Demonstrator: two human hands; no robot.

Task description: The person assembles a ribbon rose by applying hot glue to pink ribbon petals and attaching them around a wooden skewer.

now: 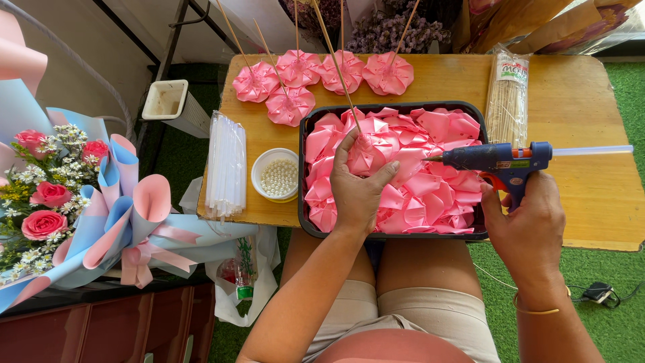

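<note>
**Ribbon flower under the glue gun**

Far left, a bouquet [60, 202]. On the counter [591, 101]: glue sticks [225, 165], pearl dish [277, 175], finished flowers [290, 105] set aside on skewers. Over the tray [308, 222], left hand [356, 191], fingers [344, 149] pinching a ribbon flower [368, 154], steadied for gluing. Right hand [527, 225], fingers wrapped round the glue gun [500, 161], nozzle aimed at the flower.

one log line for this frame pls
left hand: holds pink ribbon flower on stick over tray | right hand: grips blue glue gun, nozzle at flower | finished flowers on table
</note>
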